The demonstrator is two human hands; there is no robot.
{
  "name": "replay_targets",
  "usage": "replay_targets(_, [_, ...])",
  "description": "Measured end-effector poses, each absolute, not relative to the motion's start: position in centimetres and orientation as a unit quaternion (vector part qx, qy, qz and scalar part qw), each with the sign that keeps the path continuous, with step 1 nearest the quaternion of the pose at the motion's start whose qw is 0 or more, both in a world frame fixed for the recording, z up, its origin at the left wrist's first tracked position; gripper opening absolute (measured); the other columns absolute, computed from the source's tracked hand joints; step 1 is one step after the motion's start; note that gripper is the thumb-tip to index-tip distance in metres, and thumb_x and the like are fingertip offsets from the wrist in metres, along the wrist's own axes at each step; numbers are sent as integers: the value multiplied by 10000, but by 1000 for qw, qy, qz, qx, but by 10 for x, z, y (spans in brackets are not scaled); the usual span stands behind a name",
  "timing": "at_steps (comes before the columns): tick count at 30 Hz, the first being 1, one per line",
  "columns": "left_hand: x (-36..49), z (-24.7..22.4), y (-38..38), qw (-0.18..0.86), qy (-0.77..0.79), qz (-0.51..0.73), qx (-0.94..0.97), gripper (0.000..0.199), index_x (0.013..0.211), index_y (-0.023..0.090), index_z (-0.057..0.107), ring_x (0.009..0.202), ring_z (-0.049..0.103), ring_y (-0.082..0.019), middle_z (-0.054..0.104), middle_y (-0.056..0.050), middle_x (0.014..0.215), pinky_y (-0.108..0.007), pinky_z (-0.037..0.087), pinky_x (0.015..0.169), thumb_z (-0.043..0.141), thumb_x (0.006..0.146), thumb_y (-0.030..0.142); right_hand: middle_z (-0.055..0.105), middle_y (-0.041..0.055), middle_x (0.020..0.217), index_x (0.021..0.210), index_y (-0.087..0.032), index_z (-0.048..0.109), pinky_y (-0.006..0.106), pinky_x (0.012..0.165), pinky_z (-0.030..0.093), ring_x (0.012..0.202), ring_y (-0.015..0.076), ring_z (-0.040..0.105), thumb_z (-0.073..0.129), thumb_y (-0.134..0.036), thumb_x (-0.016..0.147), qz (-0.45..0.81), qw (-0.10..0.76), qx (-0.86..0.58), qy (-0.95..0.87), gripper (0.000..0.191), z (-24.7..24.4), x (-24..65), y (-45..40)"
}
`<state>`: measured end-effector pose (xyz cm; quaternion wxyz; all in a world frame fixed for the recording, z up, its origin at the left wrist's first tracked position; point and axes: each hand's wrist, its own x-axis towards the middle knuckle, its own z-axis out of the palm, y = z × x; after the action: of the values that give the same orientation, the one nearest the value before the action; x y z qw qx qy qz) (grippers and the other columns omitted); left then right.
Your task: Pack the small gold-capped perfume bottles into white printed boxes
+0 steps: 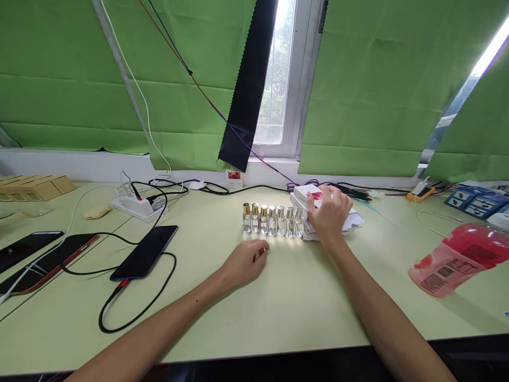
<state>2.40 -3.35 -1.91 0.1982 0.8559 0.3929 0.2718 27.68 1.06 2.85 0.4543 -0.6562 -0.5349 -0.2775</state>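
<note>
My right hand (331, 212) grips a small white box (305, 192) with a red print, at the top of a stack of white boxes (310, 229). Its thumb is at the box's near side and the fingers reach over the top. My left hand (245, 262) rests on the table, fingers loosely curled, with nothing visible in it. Just beyond it stands a row of several small clear glass bottles (272, 222). The caps at the left are gold, those at the right silver. The right end of the row is close beside the stack.
A pink drink bottle (453, 261) stands at the right. Phones (145, 253) and a looping black cable (175, 265) lie at the left, near a white power strip (137, 206). Yellow boxes (35, 187), a multimeter (420, 193) and blue boxes (475, 201) sit farther back.
</note>
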Motion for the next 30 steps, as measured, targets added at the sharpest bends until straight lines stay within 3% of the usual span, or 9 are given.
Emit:
replay_targets(6, [24, -19, -35, 185, 382, 260, 867, 177, 916, 190, 654, 576, 519, -130, 639, -11, 747, -265, 399, 586, 478, 898, 181, 605, 217, 1278, 1268, -142, 656, 520, 1032, 335, 1134, 351, 524, 490, -483, 983, -256, 424, -675, -547, 474, 20, 275, 12])
replay_targets(20, [25, -17, -36, 186, 380, 241, 873, 177, 905, 185, 649, 602, 512, -124, 653, -12, 792, -260, 388, 599, 477, 877, 151, 587, 179, 1316, 1292, -168, 644, 463, 983, 361, 1150, 341, 499, 526, -426, 962, -217, 398, -712, -536, 435, 18, 272, 12])
replay_targets(30, [26, -16, -38, 175, 376, 252, 874, 187, 901, 180, 655, 583, 507, -113, 639, -4, 763, -254, 399, 578, 475, 884, 134, 584, 189, 1283, 1254, -158, 628, 487, 968, 392, 1120, 348, 512, 555, -464, 950, -255, 479, -651, -531, 437, 22, 267, 11])
